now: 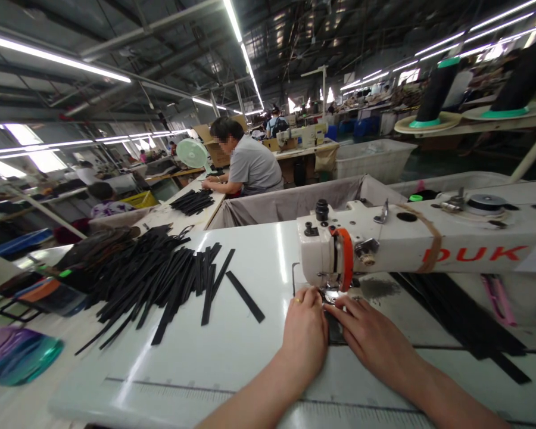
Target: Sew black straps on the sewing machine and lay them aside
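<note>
My left hand (306, 325) rests on the machine bed just left of the needle, its fingers curled down and pressed together, with a ring on one finger. My right hand (370, 330) comes in from the other side, fingertips bent together close to the needle. Whatever the fingertips pinch is hidden beneath them. A dark patch (336, 331) shows between the hands; I cannot tell whether it is cloth or metal plate. Over both hands stands the white sewing machine (384, 232) with an orange band at its head.
Black strips (178, 280) lie heaped on the left of the table, and longer black strips (460, 316) under the machine arm beside pink-handled snips (499, 301). A printed ruler (170, 387) runs along the front. A co-worker (254, 161) sits beyond a cloth-lined bin (290, 199).
</note>
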Action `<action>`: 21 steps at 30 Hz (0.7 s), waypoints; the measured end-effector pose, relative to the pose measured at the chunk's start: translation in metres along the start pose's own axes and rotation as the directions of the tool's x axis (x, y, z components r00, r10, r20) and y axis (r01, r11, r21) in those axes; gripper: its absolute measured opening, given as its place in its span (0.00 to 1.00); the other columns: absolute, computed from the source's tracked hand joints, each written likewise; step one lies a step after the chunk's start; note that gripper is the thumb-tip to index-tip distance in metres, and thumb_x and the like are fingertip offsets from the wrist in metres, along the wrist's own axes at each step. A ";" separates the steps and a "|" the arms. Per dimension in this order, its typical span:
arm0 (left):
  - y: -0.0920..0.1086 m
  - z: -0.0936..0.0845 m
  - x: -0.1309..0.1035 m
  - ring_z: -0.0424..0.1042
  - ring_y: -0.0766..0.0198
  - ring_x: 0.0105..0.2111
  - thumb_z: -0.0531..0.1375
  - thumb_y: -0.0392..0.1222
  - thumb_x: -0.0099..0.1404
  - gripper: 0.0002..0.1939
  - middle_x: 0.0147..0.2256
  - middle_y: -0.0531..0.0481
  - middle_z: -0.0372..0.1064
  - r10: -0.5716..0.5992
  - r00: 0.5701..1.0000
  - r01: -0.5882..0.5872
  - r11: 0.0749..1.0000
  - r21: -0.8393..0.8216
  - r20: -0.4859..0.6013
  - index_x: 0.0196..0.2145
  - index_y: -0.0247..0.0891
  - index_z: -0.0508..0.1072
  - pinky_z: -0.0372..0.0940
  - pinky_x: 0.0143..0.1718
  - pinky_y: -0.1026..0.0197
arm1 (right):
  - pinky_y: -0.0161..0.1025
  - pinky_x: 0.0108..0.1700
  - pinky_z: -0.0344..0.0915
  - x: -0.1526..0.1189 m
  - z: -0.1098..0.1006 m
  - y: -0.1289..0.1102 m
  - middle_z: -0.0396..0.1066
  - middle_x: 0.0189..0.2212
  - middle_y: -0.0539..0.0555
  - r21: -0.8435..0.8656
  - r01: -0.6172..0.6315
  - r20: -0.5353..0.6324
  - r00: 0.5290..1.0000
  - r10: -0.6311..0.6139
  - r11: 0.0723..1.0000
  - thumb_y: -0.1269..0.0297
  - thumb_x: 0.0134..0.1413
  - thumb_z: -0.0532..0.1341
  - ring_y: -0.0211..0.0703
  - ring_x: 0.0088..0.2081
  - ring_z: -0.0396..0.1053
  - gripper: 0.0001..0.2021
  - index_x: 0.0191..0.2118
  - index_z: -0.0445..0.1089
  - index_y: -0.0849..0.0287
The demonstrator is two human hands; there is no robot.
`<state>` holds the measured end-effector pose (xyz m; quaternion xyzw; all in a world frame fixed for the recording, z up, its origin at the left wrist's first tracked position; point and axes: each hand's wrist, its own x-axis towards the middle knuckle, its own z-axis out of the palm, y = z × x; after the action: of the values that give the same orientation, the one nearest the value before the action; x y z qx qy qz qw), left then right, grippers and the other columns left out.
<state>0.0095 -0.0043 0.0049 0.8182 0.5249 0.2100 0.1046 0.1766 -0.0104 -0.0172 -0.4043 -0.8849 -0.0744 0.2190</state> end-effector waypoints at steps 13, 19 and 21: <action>-0.052 -0.007 0.022 0.66 0.54 0.52 0.53 0.34 0.69 0.13 0.44 0.48 0.72 -0.038 0.996 0.037 0.999 -0.012 -0.076 0.37 0.44 0.77 0.58 0.59 0.41 | 0.49 0.44 0.73 -0.004 0.001 0.004 0.72 0.43 0.60 0.039 0.018 -0.054 0.998 -0.016 0.999 0.77 0.55 0.53 0.51 0.43 0.71 0.19 0.51 0.69 0.62; -0.065 -0.017 0.018 0.66 0.54 0.54 0.53 0.32 0.67 0.16 0.47 0.47 0.72 -0.033 0.997 0.029 0.998 -0.057 -0.068 0.41 0.48 0.78 0.60 0.57 0.41 | 0.47 0.43 0.72 -0.005 0.003 0.005 0.71 0.43 0.60 0.033 0.031 -0.076 0.997 -0.028 0.999 0.76 0.57 0.52 0.51 0.43 0.71 0.18 0.51 0.69 0.62; -0.066 -0.016 0.019 0.65 0.54 0.54 0.54 0.32 0.67 0.15 0.48 0.47 0.72 -0.035 0.997 0.030 0.998 -0.062 -0.072 0.41 0.48 0.78 0.60 0.57 0.41 | 0.48 0.42 0.72 -0.006 0.003 0.005 0.71 0.43 0.60 0.033 0.035 -0.067 0.997 -0.033 0.999 0.76 0.57 0.52 0.51 0.43 0.71 0.18 0.51 0.68 0.62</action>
<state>-0.0444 0.0401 -0.0025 0.7977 0.5350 0.2540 0.1135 0.1828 -0.0096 -0.0229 -0.3826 -0.8850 -0.0765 0.2540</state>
